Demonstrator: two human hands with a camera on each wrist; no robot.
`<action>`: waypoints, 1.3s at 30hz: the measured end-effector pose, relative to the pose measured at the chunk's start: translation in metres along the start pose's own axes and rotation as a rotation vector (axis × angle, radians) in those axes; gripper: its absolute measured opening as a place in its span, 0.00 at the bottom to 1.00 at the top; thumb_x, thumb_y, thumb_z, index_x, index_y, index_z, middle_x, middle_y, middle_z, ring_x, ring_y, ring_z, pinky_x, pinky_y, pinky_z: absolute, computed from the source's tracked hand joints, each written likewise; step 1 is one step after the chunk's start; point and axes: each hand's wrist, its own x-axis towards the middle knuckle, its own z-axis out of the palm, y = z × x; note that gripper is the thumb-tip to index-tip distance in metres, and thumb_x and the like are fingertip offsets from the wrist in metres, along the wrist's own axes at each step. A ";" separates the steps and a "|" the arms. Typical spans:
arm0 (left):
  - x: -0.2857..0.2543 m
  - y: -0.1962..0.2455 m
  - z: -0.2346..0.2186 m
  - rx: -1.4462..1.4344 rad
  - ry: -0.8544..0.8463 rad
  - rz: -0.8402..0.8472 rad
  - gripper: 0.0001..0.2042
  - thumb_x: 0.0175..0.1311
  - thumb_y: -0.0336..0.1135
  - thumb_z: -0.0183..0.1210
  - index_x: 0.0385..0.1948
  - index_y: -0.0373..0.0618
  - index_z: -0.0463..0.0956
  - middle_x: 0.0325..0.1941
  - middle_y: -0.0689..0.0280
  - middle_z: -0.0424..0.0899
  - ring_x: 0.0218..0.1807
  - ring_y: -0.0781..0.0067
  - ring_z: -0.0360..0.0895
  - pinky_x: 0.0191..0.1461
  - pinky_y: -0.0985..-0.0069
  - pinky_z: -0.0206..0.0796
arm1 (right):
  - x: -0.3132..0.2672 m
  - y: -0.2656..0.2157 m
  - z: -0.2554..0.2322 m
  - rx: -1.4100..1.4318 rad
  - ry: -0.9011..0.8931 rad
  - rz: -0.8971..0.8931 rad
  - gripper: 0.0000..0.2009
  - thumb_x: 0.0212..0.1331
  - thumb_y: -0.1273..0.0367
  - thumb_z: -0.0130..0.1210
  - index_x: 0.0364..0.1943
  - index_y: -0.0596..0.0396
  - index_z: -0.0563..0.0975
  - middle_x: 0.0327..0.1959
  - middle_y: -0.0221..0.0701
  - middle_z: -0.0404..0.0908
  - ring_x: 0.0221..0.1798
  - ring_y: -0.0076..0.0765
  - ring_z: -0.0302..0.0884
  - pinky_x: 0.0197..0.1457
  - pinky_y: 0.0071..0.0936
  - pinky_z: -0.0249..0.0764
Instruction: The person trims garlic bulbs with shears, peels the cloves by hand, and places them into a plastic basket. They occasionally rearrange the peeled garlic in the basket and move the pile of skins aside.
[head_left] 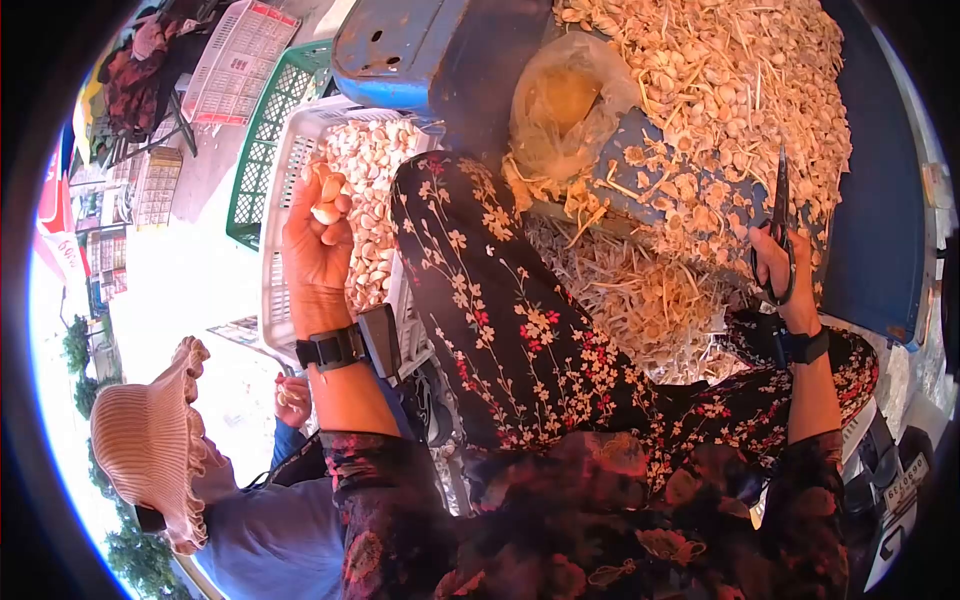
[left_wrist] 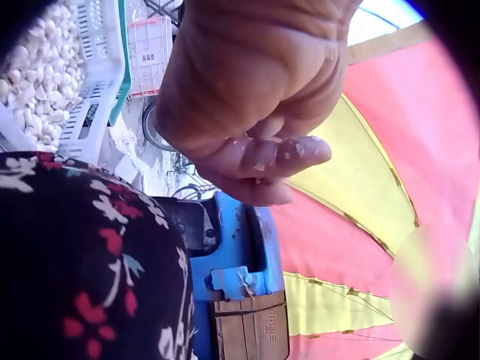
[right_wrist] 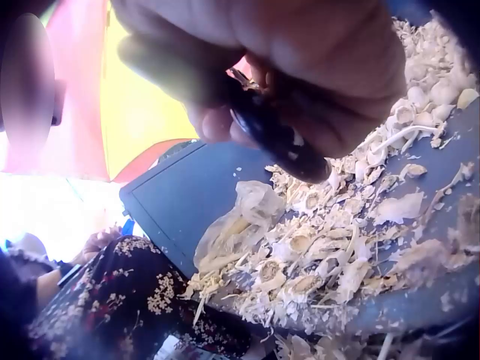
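My left hand (head_left: 318,250) is above the white crate of garlic cloves (head_left: 372,150), its curled fingers gripping a few garlic cloves (head_left: 328,196). In the left wrist view that hand (left_wrist: 255,97) shows curled fingers with bits of skin on them; the cloves are hidden there. My right hand (head_left: 788,275) grips black-handled scissors (head_left: 780,200), blades pointing away over the blue surface beside the garlic heap (head_left: 740,90). The right wrist view shows the right hand (right_wrist: 300,67) curled round the dark scissor handle (right_wrist: 277,142).
A plastic bag (head_left: 570,95) lies on the blue surface by scattered peels and stalks. More peelings (head_left: 630,300) lie between my legs. A green crate (head_left: 275,140) and a blue metal box (head_left: 390,50) stand beyond the white crate. A person in a ruffled hat (head_left: 150,440) sits at left.
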 end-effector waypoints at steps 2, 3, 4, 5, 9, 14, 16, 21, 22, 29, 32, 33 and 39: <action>0.012 0.000 -0.056 0.107 0.276 -0.029 0.12 0.65 0.32 0.54 0.46 0.35 0.69 0.41 0.57 0.77 0.29 0.76 0.76 0.14 0.93 0.60 | -0.003 -0.002 0.008 -0.025 -0.009 0.014 0.16 0.59 0.56 0.58 0.23 0.50 0.71 0.12 0.18 0.63 0.14 0.13 0.59 0.18 0.16 0.54; 0.022 0.001 -0.093 0.067 0.309 -0.075 0.13 0.64 0.31 0.54 0.46 0.35 0.69 0.42 0.56 0.78 0.30 0.76 0.77 0.14 0.93 0.60 | -0.005 -0.005 0.011 -0.039 -0.024 0.013 0.16 0.59 0.56 0.58 0.23 0.50 0.72 0.12 0.18 0.63 0.14 0.13 0.59 0.18 0.16 0.54; 0.027 0.002 -0.116 0.164 0.368 -0.056 0.13 0.63 0.30 0.54 0.47 0.35 0.69 0.42 0.56 0.78 0.29 0.76 0.77 0.14 0.92 0.60 | -0.007 -0.006 0.015 -0.051 -0.039 0.019 0.16 0.59 0.56 0.58 0.23 0.50 0.72 0.12 0.18 0.63 0.15 0.13 0.59 0.18 0.16 0.54; 0.031 0.000 -0.138 0.259 0.424 -0.039 0.14 0.62 0.29 0.54 0.48 0.35 0.68 0.41 0.56 0.79 0.29 0.76 0.77 0.14 0.92 0.59 | -0.011 -0.008 0.017 -0.066 -0.051 0.023 0.16 0.59 0.56 0.58 0.23 0.50 0.72 0.12 0.18 0.63 0.15 0.13 0.59 0.19 0.16 0.55; 0.036 0.004 -0.159 0.469 0.569 0.029 0.16 0.60 0.27 0.52 0.51 0.36 0.68 0.35 0.56 0.80 0.24 0.74 0.77 0.13 0.89 0.58 | -0.024 -0.022 0.027 -0.093 -0.078 0.068 0.16 0.58 0.57 0.61 0.22 0.52 0.72 0.13 0.19 0.66 0.15 0.13 0.61 0.19 0.14 0.56; 0.041 0.010 -0.189 0.869 0.655 0.192 0.14 0.62 0.37 0.53 0.44 0.39 0.76 0.31 0.58 0.82 0.23 0.68 0.78 0.19 0.78 0.66 | -0.041 -0.030 0.038 -0.134 -0.091 0.077 0.16 0.58 0.60 0.61 0.21 0.53 0.71 0.13 0.19 0.65 0.16 0.13 0.61 0.19 0.14 0.55; 0.039 0.012 -0.186 1.336 0.630 0.170 0.18 0.61 0.44 0.55 0.44 0.40 0.78 0.38 0.54 0.82 0.33 0.57 0.80 0.34 0.68 0.71 | -0.044 -0.028 0.039 -0.172 -0.108 0.093 0.15 0.57 0.61 0.61 0.21 0.53 0.71 0.14 0.19 0.65 0.16 0.13 0.60 0.19 0.14 0.55; 0.032 -0.030 -0.148 2.324 0.737 0.533 0.21 0.55 0.52 0.59 0.46 0.50 0.80 0.64 0.55 0.66 0.61 0.46 0.67 0.63 0.55 0.57 | -0.048 -0.023 0.048 -0.239 -0.118 0.105 0.14 0.56 0.65 0.62 0.21 0.53 0.70 0.14 0.18 0.65 0.15 0.13 0.60 0.19 0.14 0.55; 0.034 -0.042 -0.140 2.157 0.577 0.543 0.19 0.56 0.49 0.59 0.44 0.49 0.80 0.60 0.56 0.70 0.57 0.48 0.70 0.59 0.55 0.60 | -0.048 -0.016 0.048 -0.257 -0.111 0.105 0.14 0.56 0.65 0.63 0.21 0.53 0.70 0.14 0.18 0.65 0.16 0.13 0.61 0.19 0.15 0.56; 0.063 -0.097 -0.116 2.139 0.091 -0.019 0.08 0.57 0.37 0.55 0.31 0.44 0.80 0.34 0.53 0.82 0.39 0.52 0.81 0.40 0.61 0.72 | -0.043 0.007 0.047 -0.314 -0.053 0.144 0.13 0.58 0.63 0.60 0.22 0.50 0.70 0.14 0.16 0.64 0.15 0.12 0.58 0.17 0.14 0.51; 0.070 -0.110 -0.125 2.096 0.204 0.072 0.08 0.57 0.34 0.54 0.30 0.45 0.81 0.34 0.54 0.83 0.39 0.53 0.81 0.40 0.62 0.73 | -0.038 0.002 0.051 -0.315 -0.075 0.146 0.13 0.58 0.63 0.60 0.22 0.50 0.70 0.14 0.17 0.65 0.15 0.12 0.60 0.18 0.14 0.53; 0.068 -0.107 -0.121 2.111 0.203 0.015 0.08 0.57 0.35 0.54 0.30 0.45 0.81 0.34 0.54 0.83 0.39 0.53 0.81 0.40 0.61 0.73 | -0.036 0.004 0.052 -0.308 -0.083 0.142 0.13 0.58 0.63 0.60 0.22 0.51 0.70 0.14 0.17 0.65 0.15 0.12 0.60 0.18 0.14 0.53; 0.057 -0.098 -0.114 2.011 0.353 -0.032 0.11 0.54 0.42 0.60 0.31 0.45 0.81 0.32 0.55 0.83 0.38 0.53 0.81 0.41 0.60 0.72 | -0.034 0.011 0.048 -0.294 -0.071 0.098 0.13 0.57 0.64 0.61 0.22 0.52 0.71 0.15 0.17 0.66 0.17 0.12 0.60 0.19 0.14 0.54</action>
